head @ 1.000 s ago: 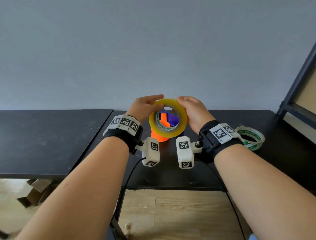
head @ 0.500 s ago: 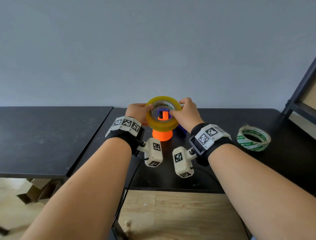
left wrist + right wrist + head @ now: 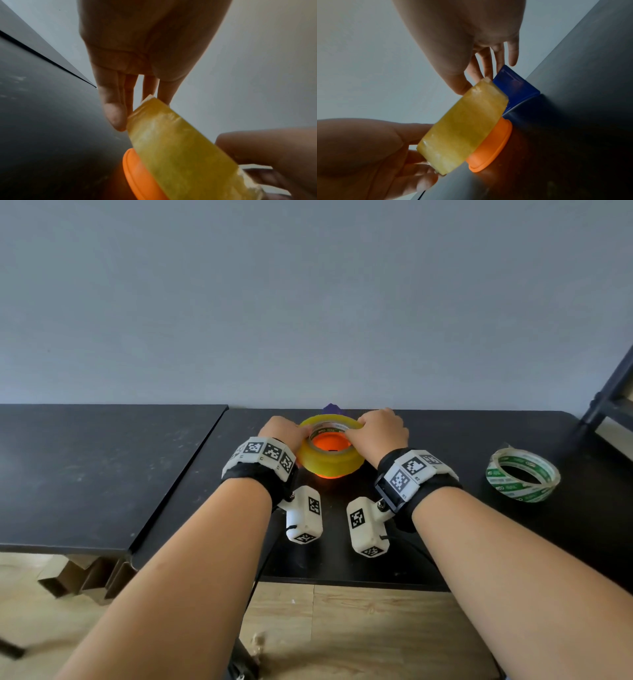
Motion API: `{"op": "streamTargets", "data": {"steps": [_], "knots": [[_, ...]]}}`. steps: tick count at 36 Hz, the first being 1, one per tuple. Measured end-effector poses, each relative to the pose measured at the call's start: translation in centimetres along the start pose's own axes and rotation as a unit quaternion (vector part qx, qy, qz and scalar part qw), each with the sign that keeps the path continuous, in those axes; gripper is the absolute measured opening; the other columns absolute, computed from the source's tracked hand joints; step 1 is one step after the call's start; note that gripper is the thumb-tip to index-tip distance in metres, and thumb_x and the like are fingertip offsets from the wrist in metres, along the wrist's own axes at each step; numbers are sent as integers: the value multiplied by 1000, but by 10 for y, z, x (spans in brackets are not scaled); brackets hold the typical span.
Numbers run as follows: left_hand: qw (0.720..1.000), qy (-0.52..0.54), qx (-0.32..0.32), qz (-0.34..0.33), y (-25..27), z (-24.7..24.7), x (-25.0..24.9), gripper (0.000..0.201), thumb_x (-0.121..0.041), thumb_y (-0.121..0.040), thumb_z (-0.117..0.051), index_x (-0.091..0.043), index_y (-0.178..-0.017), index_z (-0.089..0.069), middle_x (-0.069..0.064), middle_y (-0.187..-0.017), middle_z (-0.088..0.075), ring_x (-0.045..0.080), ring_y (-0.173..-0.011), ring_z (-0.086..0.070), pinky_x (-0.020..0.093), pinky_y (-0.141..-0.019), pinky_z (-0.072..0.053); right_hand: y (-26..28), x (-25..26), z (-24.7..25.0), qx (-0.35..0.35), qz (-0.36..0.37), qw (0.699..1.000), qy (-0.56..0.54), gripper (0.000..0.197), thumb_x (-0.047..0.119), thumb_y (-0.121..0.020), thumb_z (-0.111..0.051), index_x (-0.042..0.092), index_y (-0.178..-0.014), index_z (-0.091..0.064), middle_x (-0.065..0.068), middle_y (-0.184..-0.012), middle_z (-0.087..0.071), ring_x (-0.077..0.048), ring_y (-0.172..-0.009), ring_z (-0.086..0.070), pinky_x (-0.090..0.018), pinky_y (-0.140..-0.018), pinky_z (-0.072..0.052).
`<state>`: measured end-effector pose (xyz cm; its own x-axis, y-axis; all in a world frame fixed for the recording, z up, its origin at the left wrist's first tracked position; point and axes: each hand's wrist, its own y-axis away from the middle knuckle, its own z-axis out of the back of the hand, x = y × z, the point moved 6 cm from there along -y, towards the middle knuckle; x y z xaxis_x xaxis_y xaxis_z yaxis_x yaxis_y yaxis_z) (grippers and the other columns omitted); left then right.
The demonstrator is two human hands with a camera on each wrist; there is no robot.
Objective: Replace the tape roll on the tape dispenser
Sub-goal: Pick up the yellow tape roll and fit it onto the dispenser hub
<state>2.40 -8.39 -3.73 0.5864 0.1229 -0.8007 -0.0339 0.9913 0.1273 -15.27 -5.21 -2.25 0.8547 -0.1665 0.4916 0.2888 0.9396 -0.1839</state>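
Between left hand | right hand: yellow tape roll; gripped, over orange spool

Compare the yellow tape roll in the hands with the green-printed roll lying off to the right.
The yellow tape roll is thick with tape; the green-printed roll is a thin ring, nearly used up. The yellow one sits around the orange dispenser hub, held by the left hand and right hand; the green-printed one lies apart, untouched, on the black table. Both lie roughly flat, holes upward.
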Motion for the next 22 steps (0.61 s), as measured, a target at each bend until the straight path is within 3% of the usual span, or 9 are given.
{"op": "streamTargets", "data": {"steps": [3, 4, 7, 10, 12, 14, 16, 18, 22], "knots": [[999, -50, 13, 8, -2, -3, 3, 39, -43, -89, -56, -7, -79, -65, 13, -74, -63, 29, -70, -60, 38, -77, -56, 1, 1, -3, 6, 9, 999, -36, 30, 34, -85, -59, 13, -101, -72, -13, -118, -54, -33, -105, -58, -39, -90, -48], [998, -66, 17, 12, -1, -4, 4, 43, -47, -89, -56, -6, -83, -69, 12, -73, -63, 28, -69, -60, 38, -79, -56, 1, 2, -3, 4, 17, 999, -47, 26, 29, -86, -59, 13, -103, -72, -14, -120, -52, -32, -103, -59, -38, -88, -50], [993, -117, 16, 10, -2, -10, 6, 51, -52, -89, -53, -5, -94, -73, 9, -71, -61, 26, -64, -56, 32, -66, -48, 0, 5, -5, 4, 42, 998, -43, 26, 14, -91, -55, 14, -113, -70, -13, -125, -49, -30, -105, -59, -32, -82, -48], [989, -150, 4, 6, -2, -12, 8, 49, -51, -91, -51, -8, -100, -73, 9, -77, -65, 27, -68, -60, 32, -65, -48, -2, 5, -7, 12, 45, 998, -39, 34, 9, -91, -54, 14, -123, -63, -13, -129, -47, -31, -113, -55, -33, -87, -48], [986, -169, 7, 0, -2, -13, 7, 50, -49, -94, -47, -8, -110, -70, 12, -98, -71, 29, -87, -66, 34, -75, -50, -2, 3, -6, 13, 40, 998, -43, 38, 10, -91, -55, 14, -129, -59, -13, -132, -46, -31, -115, -55, -32, -87, -47], [984, -177, -6, 0, -3, -10, 7, 51, -48, -96, -46, -5, -118, -64, 11, -107, -69, 26, -92, -64, 31, -71, -47, -3, 0, -6, 13, 36, 998, -49, 42, 13, -91, -56, 15, -133, -54, -13, -134, -45, -30, -117, -54, -31, -85, -45], [985, -173, -22, 2, -2, -7, 6, 52, -47, -96, -46, -2, -117, -62, 8, -86, -63, 21, -73, -57, 26, -58, -40, -3, -3, -6, 19, 25, 998, -56, 46, 18, -91, -57, 15, -137, -49, -13, -135, -45, -30, -119, -53, -32, -85, -45], [986, -165, -26, 18, -1, -5, 7, 52, -46, -97, -45, 1, -110, -64, 7, -70, -57, 22, -65, -56, 27, -58, -40, -4, -5, -7, 29, 12, 997, -71, 49, 27, -91, -58, 15, -138, -47, -13, -136, -46, -30, -119, -54, -34, -88, -46], [987, -156, 7, 43, 2, -10, 10, 58, -57, -92, -48, -2, -105, -61, 11, -81, -61, 31, -83, -64, 34, -73, -48, -5, -6, -14, 64, -9, 995, -82, 55, 41, -87, -60, 10, -131, -49, -14, -127, -53, -30, -111, -58, -36, -86, -47]]}}
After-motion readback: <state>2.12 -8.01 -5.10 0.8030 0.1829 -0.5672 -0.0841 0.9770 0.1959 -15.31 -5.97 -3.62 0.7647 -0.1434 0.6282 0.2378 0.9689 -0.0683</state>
